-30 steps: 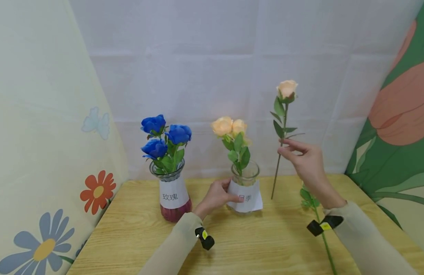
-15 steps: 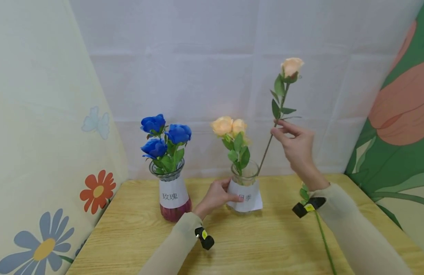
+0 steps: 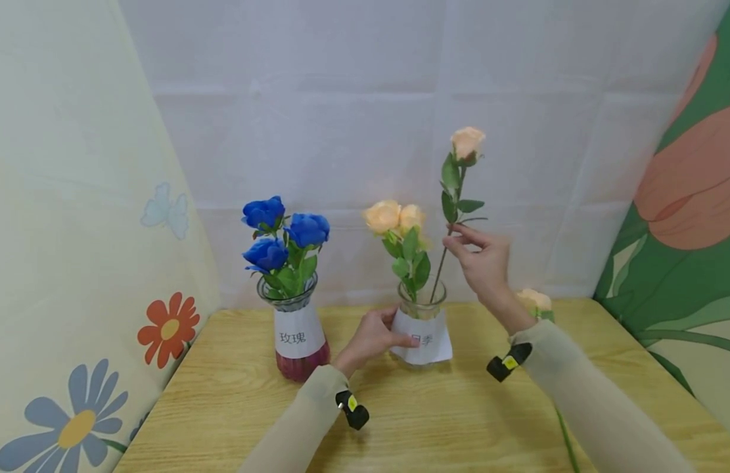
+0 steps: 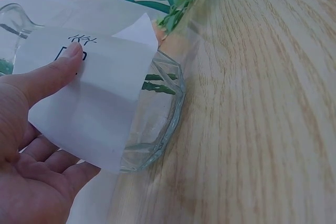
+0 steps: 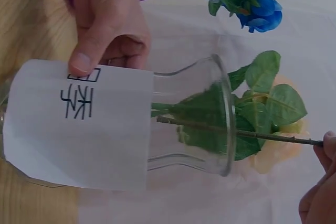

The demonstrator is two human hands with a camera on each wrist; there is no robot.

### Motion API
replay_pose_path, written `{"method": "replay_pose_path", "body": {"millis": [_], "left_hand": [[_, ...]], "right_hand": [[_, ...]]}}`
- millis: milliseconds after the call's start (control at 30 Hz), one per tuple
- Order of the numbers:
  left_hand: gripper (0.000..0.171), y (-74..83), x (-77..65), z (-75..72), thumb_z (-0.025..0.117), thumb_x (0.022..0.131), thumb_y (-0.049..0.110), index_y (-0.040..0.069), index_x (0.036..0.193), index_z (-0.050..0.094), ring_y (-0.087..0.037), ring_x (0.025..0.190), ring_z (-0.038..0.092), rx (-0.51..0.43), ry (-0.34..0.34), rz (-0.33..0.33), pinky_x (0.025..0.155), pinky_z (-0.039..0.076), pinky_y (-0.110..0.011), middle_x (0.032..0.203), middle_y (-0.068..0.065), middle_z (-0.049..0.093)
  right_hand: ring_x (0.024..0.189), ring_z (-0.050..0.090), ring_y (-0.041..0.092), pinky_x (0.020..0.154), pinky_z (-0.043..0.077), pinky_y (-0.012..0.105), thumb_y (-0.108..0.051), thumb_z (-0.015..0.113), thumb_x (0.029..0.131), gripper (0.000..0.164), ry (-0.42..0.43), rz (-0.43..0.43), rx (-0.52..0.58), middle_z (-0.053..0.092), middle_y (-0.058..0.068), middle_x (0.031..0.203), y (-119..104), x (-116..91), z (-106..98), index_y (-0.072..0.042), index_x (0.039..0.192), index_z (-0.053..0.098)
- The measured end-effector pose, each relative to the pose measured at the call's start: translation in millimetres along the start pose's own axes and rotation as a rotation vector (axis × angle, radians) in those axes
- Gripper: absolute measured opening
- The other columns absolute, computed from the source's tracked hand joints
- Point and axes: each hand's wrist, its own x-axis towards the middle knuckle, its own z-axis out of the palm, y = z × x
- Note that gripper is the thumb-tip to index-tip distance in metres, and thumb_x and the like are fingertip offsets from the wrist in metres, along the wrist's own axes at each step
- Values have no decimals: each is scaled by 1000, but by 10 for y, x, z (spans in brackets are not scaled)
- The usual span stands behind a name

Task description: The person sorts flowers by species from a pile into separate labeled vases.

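Observation:
My left hand (image 3: 373, 338) holds a clear glass vase (image 5: 191, 85) wrapped in a white paper label (image 4: 100, 98); the thumb lies on the front, the fingers behind. Yellow-peach flowers (image 3: 394, 217) with green leaves stand in this vase. Between thumb and fingers, my right hand (image 3: 479, 259) pinches the thin stem of a single pale peach rose (image 3: 468, 143) below its leaves. The rose stands almost upright, leaning slightly right. Its stem's lower end (image 5: 168, 120) shows within the vase's neck in the right wrist view.
A second vase (image 3: 302, 361), purple-red at the bottom and with a white label, stands at left with blue roses (image 3: 308, 230). Another peach flower (image 3: 536, 301) lies on the wooden table (image 3: 418, 420) at right, partly behind my right forearm. A white cloth (image 3: 341, 131) hangs behind.
My right hand first rose and moved left with the peach rose, then came down, bringing the stem from beside the vase into its mouth. My left hand has stayed on the vase.

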Motion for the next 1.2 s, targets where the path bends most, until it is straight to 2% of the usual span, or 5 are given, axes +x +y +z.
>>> {"method": "replay_pose_path", "body": {"millis": [367, 533, 700, 967, 1200], "left_hand": [[65, -8, 3, 9, 95, 80, 20, 16, 139, 70, -20, 114, 71, -4, -3, 2, 102, 55, -46, 126, 0, 75], [64, -2, -1, 8, 95, 80, 19, 15, 139, 70, -20, 114, 71, 4, 2, 6, 101, 55, -46, 126, -1, 75], [66, -8, 2, -7, 95, 80, 20, 14, 141, 68, -19, 113, 71, 11, -3, 10, 100, 56, -44, 126, 0, 75], [68, -15, 2, -5, 95, 80, 20, 15, 141, 68, -17, 111, 71, -11, -8, 9, 99, 56, -43, 124, 2, 75], [78, -11, 9, 3, 96, 78, 20, 10, 147, 62, -18, 115, 70, -5, 6, -13, 102, 54, -43, 129, 0, 73]], "right_hand": [[36, 26, -4, 37, 24, 20, -5, 83, 91, 25, -98, -10, -99, 77, 20, 87, 239, -339, 79, 2, 115, 79], [38, 37, 1, 37, 27, 20, -7, 83, 92, 25, -141, 5, -119, 78, 17, 88, 291, -423, 75, 1, 116, 79], [75, 70, 12, 50, 42, 20, -9, 83, 92, 24, -182, 37, -160, 79, 11, 91, 324, -473, 63, -2, 115, 80], [71, 70, 12, 57, 55, 26, -24, 81, 97, 27, -269, 82, -241, 77, 11, 118, 281, -560, -144, -7, 117, 81], [78, 71, 8, 64, 55, 21, -26, 82, 95, 22, -189, 98, -350, 79, 10, 104, 286, -668, -602, -6, 105, 84]]}}
